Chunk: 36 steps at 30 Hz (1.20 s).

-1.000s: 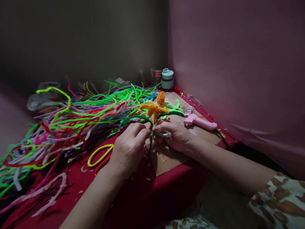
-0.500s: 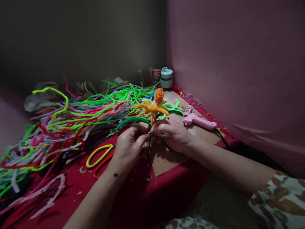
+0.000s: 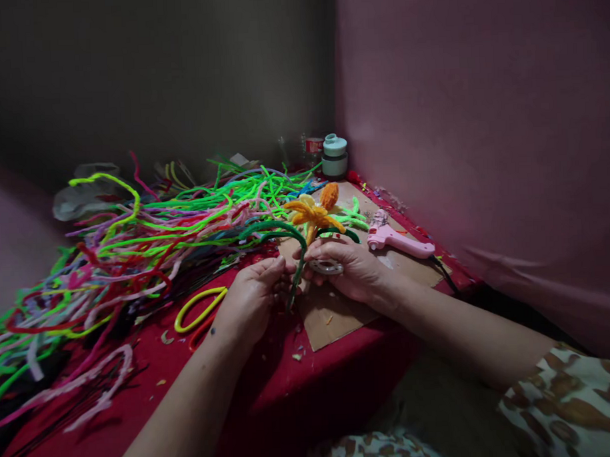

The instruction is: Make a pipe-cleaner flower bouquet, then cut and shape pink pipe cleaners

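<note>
In the head view, the right hand point(image 3: 352, 270) is closed in a pinch on an orange-and-yellow pipe-cleaner flower point(image 3: 312, 219), gripping it just below the petals. A pale roll, probably tape point(image 3: 327, 266), sits within the same hand's curled fingers. The flower stands nearly upright over the near-left part of a cardboard sheet point(image 3: 335, 321), with dark green pipe-cleaner leaves point(image 3: 275, 225) arching out to both sides and their lower ends running down its stem.

The left hand point(image 3: 251, 294) is partly curled just beside that stem, fingertips bunched; whether they pinch a strip or only touch the green ends, I cannot tell.

The step in hand looks to be binding the leaves to the stem. As I judge it, the next move calls for a firm right-hand pinch, so the leaves don't slip round, while the left fingers work at the join.

Loose pipe cleaners point(image 3: 185, 227) heap to the left on the red-covered bench point(image 3: 285, 389), scissors point(image 3: 220, 292) lie near the left wrist, and a pink glue gun point(image 3: 403, 244) rests on the cardboard to the right.
</note>
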Tool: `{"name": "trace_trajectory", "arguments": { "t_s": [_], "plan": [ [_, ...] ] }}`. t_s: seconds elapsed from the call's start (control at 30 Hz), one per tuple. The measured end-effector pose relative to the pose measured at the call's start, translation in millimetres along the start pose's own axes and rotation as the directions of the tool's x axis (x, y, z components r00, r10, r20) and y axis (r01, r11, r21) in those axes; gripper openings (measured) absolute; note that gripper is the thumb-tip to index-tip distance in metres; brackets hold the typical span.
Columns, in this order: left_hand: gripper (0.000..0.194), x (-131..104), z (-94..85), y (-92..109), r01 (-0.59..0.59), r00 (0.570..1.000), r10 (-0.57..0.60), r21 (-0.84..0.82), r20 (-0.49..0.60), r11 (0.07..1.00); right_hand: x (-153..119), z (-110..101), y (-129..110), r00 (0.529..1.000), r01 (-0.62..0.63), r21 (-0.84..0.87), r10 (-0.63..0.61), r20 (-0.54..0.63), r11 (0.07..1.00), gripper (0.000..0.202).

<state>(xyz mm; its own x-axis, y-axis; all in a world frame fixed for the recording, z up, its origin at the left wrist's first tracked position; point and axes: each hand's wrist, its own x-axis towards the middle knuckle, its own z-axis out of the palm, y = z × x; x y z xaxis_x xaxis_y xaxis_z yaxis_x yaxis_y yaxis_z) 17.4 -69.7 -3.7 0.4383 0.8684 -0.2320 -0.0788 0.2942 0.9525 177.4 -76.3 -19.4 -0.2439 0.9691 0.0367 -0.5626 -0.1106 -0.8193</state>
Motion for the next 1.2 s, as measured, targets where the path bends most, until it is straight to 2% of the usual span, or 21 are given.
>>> {"name": "trace_trajectory", "arguments": {
  "t_s": [0.13,0.23,0.3,0.37,0.43,0.5,0.53,0.57,0.6,0.63,0.67,0.73,0.8,0.87,0.93,1.0,1.07,1.13,1.17,1.2],
  "plan": [
    [0.021,-7,6.1,4,-0.029,0.999,0.034,0.209,-0.023,0.978,0,0,0,1.000,0.024,-0.005,-0.024,-0.009,1.000,0.006],
    [0.023,-5,8.1,2,-0.059,0.985,0.111,0.350,-0.132,0.935,-1,0,0,0.998,0.035,-0.039,-0.037,-0.043,0.999,0.004],
    [0.025,0,5.8,-2,-0.072,0.961,0.190,0.480,-0.203,0.875,-3,0,0,0.997,0.032,-0.092,-0.039,-0.074,0.995,0.005],
    [0.025,6,1.3,-7,-0.099,0.918,0.331,0.682,-0.218,0.724,-6,0,0,0.994,0.039,-0.167,-0.055,-0.090,0.985,0.005],
    [0.022,9,-3.4,-9,-0.147,0.855,0.500,0.861,-0.138,0.487,-9,0,0,0.992,0.057,-0.224,-0.080,-0.093,0.973,0.006],
    [0.019,7,-6.2,-9,-0.197,0.777,0.629,0.935,-0.036,0.297,-12,0,1,0.991,0.083,-0.249,-0.106,-0.081,0.965,0.007],
    [0.019,4,-6.3,-7,-0.224,0.741,0.672,0.939,-0.012,0.263,-14,0,2,0.991,0.091,-0.254,-0.113,-0.076,0.963,0.008],
    [0.019,0,-5.6,-4,-0.253,0.718,0.695,0.927,-0.013,0.278,-15,0,3,0.991,0.095,-0.260,-0.116,-0.069,0.961,0.008],
    [0.019,-5,-4.1,-1,-0.280,0.720,0.693,0.899,-0.035,0.336,-16,1,4,0.991,0.096,-0.267,-0.117,-0.063,0.959,0.009],
    [0.020,-10,-2.0,2,-0.307,0.747,0.662,0.852,-0.060,0.424,-18,2,5,0.992,0.092,-0.275,-0.112,-0.058,0.957,0.010],
    [0.020,-15,0.4,4,-0.330,0.794,0.604,0.785,-0.070,0.524,-19,3,6,0.992,0.090,-0.283,-0.110,-0.054,0.955,0.011],
    [0.023,-23,4.7,6,-0.349,0.871,0.490,0.647,-0.043,0.678,-22,7,8,0.993,0.091,-0.300,-0.109,-0.045,0.950,0.011],
    [0.022,-27,6.5,4,-0.371,0.883,0.470,0.593,-0.014,0.715,-25,10,10,0.994,0.096,-0.319,-0.110,-0.026,0.943,0.011],
    [0.017,-29,5.5,0,-0.420,0.842,0.539,0.629,0.002,0.654,-28,13,12,0.993,0.108,-0.357,-0.119,-0.008,0.928,0.012],
    [0.012,-30,2.9,-5,-0.487,0.752,0.657,0.714,0.051,0.503,-31,16,12,0.990,0.126,-0.422,-0.138,0.003,0.898,0.014],
    [0.011,-31,0.5,-10,-0.521,0.626,0.764,0.812,0.156,0.262,-33,19,13,0.984,0.163,-0.505,-0.176,0.022,0.848,0.014],
    [0.012,-34,-0.5,-14,-0.482,0.521,0.806,0.876,0.281,0.007,-36,21,13,0.969,0.227,-0.576,-0.238,0.058,0.785,0.012],
    [0.011,-38,0.5,-16,-0.427,0.474,0.802,0.892,0.363,-0.151,-39,23,14,0.942,0.307,-0.644,-0.319,0.102,0.701,0.011],
    [0.011,-40,1.7,-16,-0.412,0.468,0.803,0.895,0.370,-0.172,-40,24,15,0.921,0.353,-0.679,-0.366,0.132,0.644,0.012],
    [0.010,-42,3.2,-15,-0.409,0.478,0.806,0.901,0.349,-0.148,-42,25,16,0.894,0.401,-0.713,-0.415,0.168,0.575,0.012]
  ]
}}
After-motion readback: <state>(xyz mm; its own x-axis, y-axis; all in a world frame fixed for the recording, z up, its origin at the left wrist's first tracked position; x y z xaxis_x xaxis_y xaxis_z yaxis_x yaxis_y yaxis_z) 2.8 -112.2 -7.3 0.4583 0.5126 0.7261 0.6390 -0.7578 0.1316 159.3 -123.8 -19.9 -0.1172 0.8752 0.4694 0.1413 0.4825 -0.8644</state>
